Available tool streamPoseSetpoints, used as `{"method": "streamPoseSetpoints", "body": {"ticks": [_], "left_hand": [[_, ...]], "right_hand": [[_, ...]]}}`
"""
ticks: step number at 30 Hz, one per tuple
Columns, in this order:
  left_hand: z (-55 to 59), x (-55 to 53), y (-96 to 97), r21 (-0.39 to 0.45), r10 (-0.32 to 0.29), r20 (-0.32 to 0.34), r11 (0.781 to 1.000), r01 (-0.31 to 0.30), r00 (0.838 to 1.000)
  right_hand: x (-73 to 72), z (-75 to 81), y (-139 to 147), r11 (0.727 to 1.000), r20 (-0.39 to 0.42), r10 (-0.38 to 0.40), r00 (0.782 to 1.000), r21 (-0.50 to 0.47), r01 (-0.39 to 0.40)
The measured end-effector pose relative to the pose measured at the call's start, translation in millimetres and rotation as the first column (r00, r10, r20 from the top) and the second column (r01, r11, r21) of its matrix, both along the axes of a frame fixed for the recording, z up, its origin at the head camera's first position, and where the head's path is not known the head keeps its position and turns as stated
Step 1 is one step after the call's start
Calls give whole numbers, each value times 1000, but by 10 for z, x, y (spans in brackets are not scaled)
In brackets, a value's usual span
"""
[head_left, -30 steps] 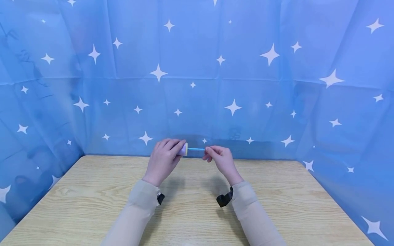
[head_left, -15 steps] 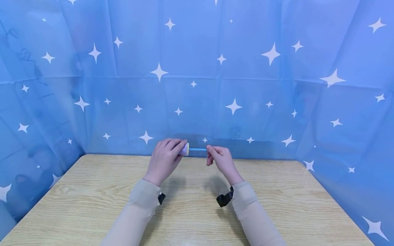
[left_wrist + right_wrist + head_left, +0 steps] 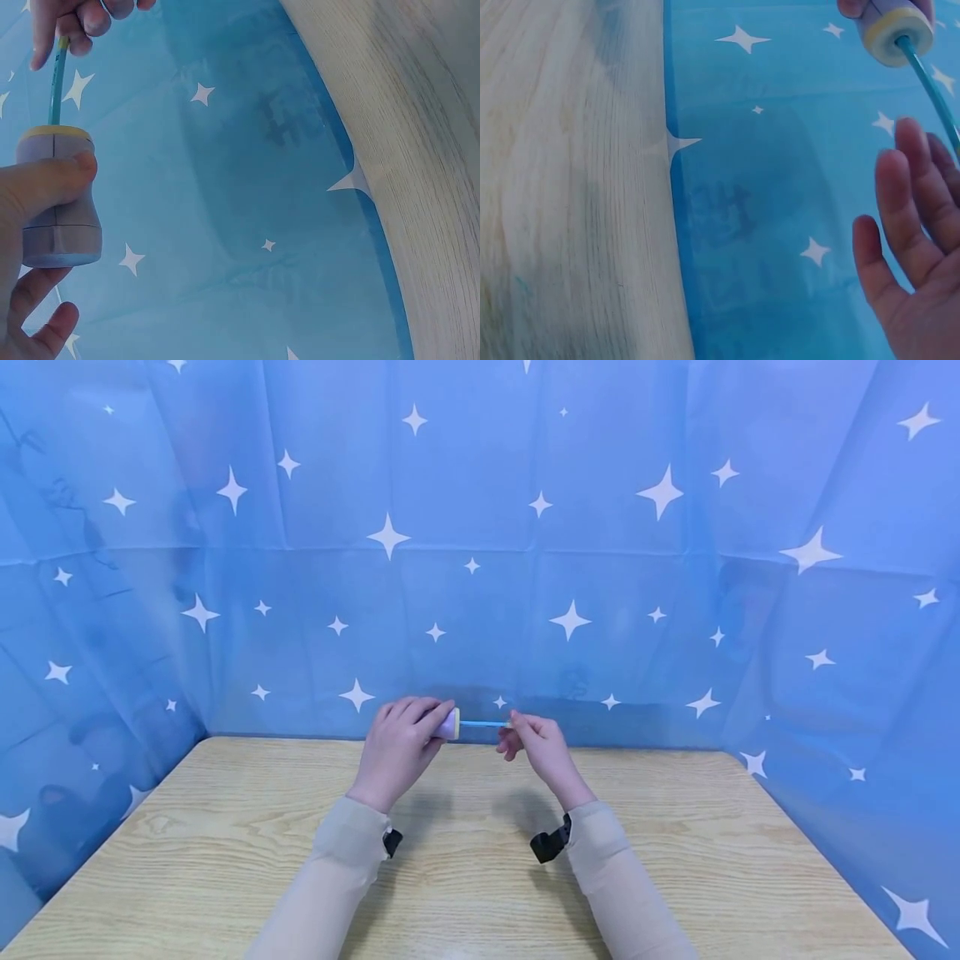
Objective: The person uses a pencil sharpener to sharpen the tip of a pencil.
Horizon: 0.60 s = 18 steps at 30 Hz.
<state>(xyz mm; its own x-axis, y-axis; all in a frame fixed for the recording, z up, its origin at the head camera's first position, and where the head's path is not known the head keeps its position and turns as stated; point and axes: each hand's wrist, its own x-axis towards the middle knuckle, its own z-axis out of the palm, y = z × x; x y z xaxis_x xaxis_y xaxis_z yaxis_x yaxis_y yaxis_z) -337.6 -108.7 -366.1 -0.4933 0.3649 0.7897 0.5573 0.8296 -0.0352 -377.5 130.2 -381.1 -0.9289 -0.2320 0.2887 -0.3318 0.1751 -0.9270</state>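
My left hand [image 3: 400, 745] grips a lavender, waisted pencil sharpener [image 3: 61, 238] with a yellow rim, held above the far edge of the table. In the left wrist view the thumb lies across its side. A light-blue pencil [image 3: 482, 723] is stuck into the hole at the sharpener's yellow end, which shows in the right wrist view. My right hand [image 3: 542, 747] pinches the pencil's outer end between thumb and forefinger, its other fingers loosely bent. The pencil's tip is hidden inside the sharpener [image 3: 889, 39].
A light wood-grain table [image 3: 480, 877] lies under both forearms. Behind it and at both sides hangs a blue curtain [image 3: 480, 593] with white stars. Black wrist straps with cameras [image 3: 550, 845] sit at the cuffs.
My right hand shifts slightly along the pencil's end, and its fingers have turned, baring more of the pencil's tail. The left hand and sharpener stay nearly still.
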Motion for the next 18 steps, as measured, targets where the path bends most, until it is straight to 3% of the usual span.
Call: {"method": "streamPoseSetpoints", "body": {"ticks": [10, 18], "left_hand": [[-6, -1, -29, 16, 16, 0, 1000, -16, 1000], [-18, -15, -49, 20, 15, 5, 1000, -15, 1000]], "right_hand": [[9, 39, 95, 996, -20, 70, 997, -62, -72], [17, 58, 85, 999, -22, 46, 999, -17, -46]]}}
